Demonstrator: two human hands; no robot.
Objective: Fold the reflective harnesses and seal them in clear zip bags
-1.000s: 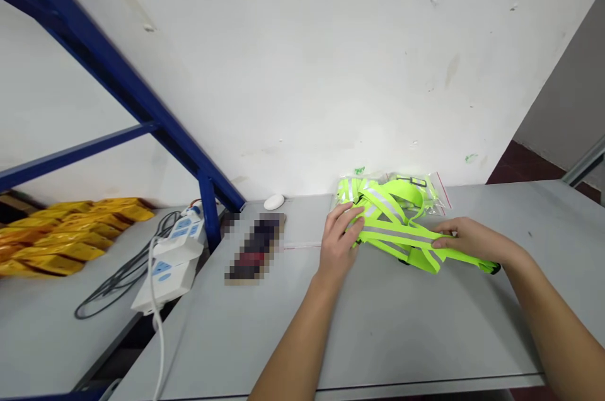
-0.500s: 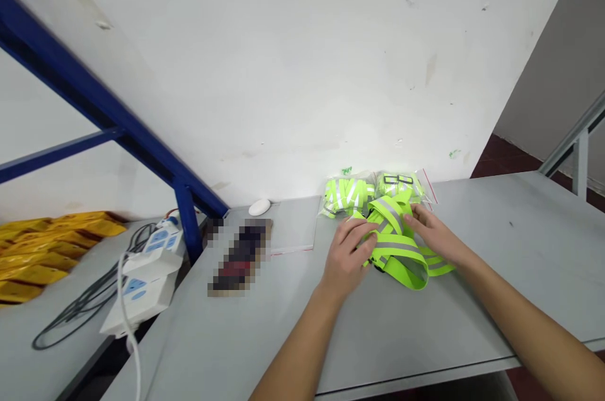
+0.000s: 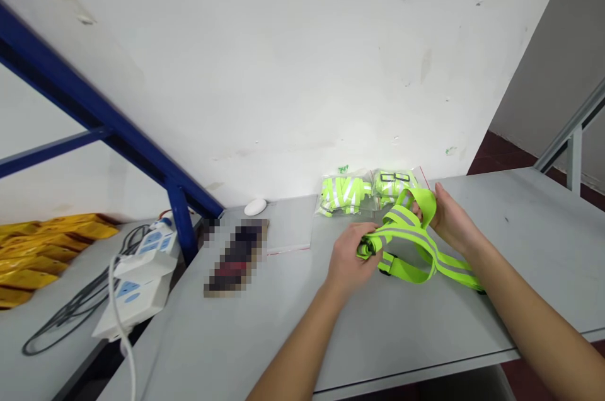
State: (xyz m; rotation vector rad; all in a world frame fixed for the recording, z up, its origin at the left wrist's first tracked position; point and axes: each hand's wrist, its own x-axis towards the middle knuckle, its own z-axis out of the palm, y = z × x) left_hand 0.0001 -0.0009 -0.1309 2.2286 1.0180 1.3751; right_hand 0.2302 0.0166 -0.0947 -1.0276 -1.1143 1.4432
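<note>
A neon yellow reflective vest [image 3: 406, 243] with grey stripes and thin straps lies partly raised on the grey table. My left hand [image 3: 352, 253] grips a bunched strap end at its near left. My right hand [image 3: 451, 221] holds up a loop of the same vest at the far side. Behind them lie two clear plastic bags, one holding folded neon reflective fabric [image 3: 345, 195], the other a similar neon item with black buckles [image 3: 394, 185]. The part of the vest inside my left fist is hidden.
To the left lie a flat clear plastic sheet [image 3: 289, 227], a pixelated dark object [image 3: 236, 257] and a small white oval object [image 3: 255, 207]. Further left are white power strips [image 3: 142, 275] with cables, yellow packages [image 3: 33, 262] and a blue metal shelf frame [image 3: 104, 120].
My hands have moved apart. The right hand has risen and lifted a vest loop, while the left has gathered a strap end. The vest now lies stretched toward the right, clear of the bags.
</note>
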